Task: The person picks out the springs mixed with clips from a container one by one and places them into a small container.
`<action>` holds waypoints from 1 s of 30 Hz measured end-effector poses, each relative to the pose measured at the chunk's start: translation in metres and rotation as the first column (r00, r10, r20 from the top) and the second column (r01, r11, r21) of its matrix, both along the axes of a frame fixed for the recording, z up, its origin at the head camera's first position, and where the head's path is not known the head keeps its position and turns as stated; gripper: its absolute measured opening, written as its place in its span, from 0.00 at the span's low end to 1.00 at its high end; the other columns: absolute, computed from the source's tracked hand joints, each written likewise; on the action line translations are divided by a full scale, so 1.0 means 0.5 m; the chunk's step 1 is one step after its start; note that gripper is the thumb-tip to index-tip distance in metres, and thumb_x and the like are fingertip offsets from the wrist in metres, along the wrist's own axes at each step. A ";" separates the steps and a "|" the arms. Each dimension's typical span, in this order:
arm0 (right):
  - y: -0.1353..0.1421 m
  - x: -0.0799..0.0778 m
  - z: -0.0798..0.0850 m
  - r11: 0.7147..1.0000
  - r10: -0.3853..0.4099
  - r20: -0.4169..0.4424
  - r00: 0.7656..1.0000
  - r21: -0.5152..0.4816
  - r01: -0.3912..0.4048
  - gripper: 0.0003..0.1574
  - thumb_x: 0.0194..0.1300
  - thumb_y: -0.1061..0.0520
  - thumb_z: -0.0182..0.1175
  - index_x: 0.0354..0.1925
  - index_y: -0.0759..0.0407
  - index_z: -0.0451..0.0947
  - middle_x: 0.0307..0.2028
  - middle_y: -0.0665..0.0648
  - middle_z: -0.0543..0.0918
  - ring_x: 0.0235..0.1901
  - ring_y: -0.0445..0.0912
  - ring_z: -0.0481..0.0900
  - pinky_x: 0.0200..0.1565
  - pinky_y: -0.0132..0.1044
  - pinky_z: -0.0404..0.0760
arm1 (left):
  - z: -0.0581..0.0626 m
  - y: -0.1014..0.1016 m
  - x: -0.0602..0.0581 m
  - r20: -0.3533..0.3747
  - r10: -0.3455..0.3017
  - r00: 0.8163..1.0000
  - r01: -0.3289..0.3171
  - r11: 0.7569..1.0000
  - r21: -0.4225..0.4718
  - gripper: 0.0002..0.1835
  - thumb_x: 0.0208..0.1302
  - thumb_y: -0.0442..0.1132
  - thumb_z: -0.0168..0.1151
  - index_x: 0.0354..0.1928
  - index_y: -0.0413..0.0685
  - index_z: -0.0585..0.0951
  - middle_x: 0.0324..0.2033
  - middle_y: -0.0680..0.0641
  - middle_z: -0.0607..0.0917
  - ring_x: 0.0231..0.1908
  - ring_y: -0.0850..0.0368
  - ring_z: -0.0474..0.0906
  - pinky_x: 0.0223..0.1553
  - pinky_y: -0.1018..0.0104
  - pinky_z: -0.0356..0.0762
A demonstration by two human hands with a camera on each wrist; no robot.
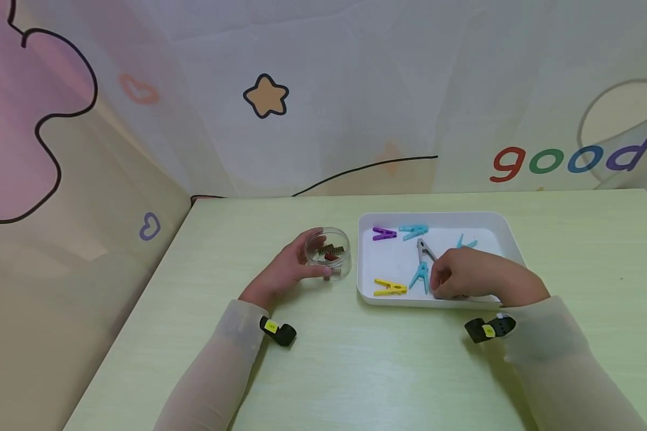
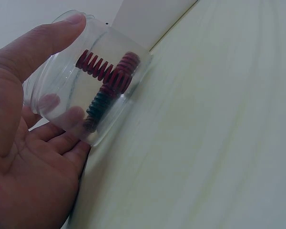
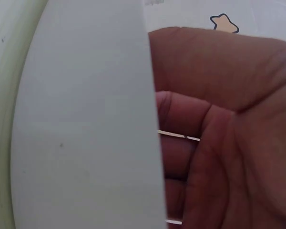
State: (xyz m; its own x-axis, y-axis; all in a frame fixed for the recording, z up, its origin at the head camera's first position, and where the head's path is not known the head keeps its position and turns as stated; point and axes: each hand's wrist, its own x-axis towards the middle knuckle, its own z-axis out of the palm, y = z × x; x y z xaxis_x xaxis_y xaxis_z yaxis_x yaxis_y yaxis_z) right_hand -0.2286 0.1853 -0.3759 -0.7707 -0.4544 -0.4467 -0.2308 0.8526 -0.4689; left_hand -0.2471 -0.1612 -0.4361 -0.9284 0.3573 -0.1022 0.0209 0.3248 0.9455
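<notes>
My left hand (image 1: pixel 287 267) holds a clear jar (image 1: pixel 347 267) on the table, thumb on the near side and fingers on the far side. Inside lie several coil springs (image 2: pixel 118 78), red and dark green ones among them. Over the front of a white tray (image 1: pixel 369 258), my right hand (image 1: pixel 477 275) reaches down with bent fingers. The tray wall (image 3: pixel 88 114) hides its fingertips in the right wrist view, so whether they pinch anything is unclear. Nearest to it are a blue clothespin (image 1: pixel 421 274) and a grey clip (image 1: pixel 423 248) that appears to touch it.
Also in the tray are a purple clothespin (image 1: pixel 384 233), a yellow clothespin (image 1: pixel 390 288), and a blue clothespin (image 1: pixel 414 231) at the back. Another blue clothespin (image 1: pixel 467 242) shows partly behind my right hand. A printed cloth (image 1: pixel 323 108) hangs behind the pale table (image 1: pixel 356 371).
</notes>
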 end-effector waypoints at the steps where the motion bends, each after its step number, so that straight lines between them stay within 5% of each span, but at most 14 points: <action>1: 0.000 0.000 0.000 1.000 -0.004 0.007 1.000 0.004 0.004 0.03 0.59 0.54 0.66 0.32 0.50 0.82 0.27 0.51 0.79 0.31 0.45 0.73 0.33 0.35 0.73 | 0.000 0.000 -0.001 0.002 -0.001 1.000 0.001 1.000 0.005 0.47 0.53 0.43 0.75 0.72 0.63 0.58 0.71 0.50 0.66 0.73 0.57 0.56 0.75 0.54 0.48; 23: 0.003 -0.005 -0.012 0.999 0.003 0.016 1.000 0.032 -0.004 0.05 0.59 0.51 0.66 0.30 0.48 0.85 0.20 0.49 0.74 0.26 0.43 0.71 0.29 0.34 0.68 | -0.002 0.000 -0.001 0.040 0.012 0.999 -0.013 1.000 0.028 0.48 0.51 0.45 0.76 0.71 0.66 0.58 0.71 0.52 0.66 0.73 0.59 0.55 0.75 0.57 0.47; 30: 0.009 -0.004 -0.011 0.998 0.010 -0.005 1.000 0.063 -0.010 0.13 0.59 0.43 0.66 0.32 0.50 0.85 0.23 0.49 0.77 0.29 0.43 0.72 0.31 0.35 0.69 | -0.003 0.000 0.000 0.034 0.018 0.999 -0.018 1.000 0.007 0.48 0.50 0.47 0.76 0.71 0.68 0.59 0.70 0.53 0.67 0.73 0.59 0.55 0.75 0.56 0.47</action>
State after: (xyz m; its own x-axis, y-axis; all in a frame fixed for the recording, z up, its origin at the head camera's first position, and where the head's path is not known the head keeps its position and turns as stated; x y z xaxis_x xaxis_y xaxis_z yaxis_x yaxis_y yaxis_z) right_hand -0.2308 0.1901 -0.3815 -0.7687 -0.4330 -0.4708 -0.2416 0.8781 -0.4130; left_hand -0.2470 -0.1611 -0.4374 -0.9307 0.3416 -0.1310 -0.0168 0.3177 0.9480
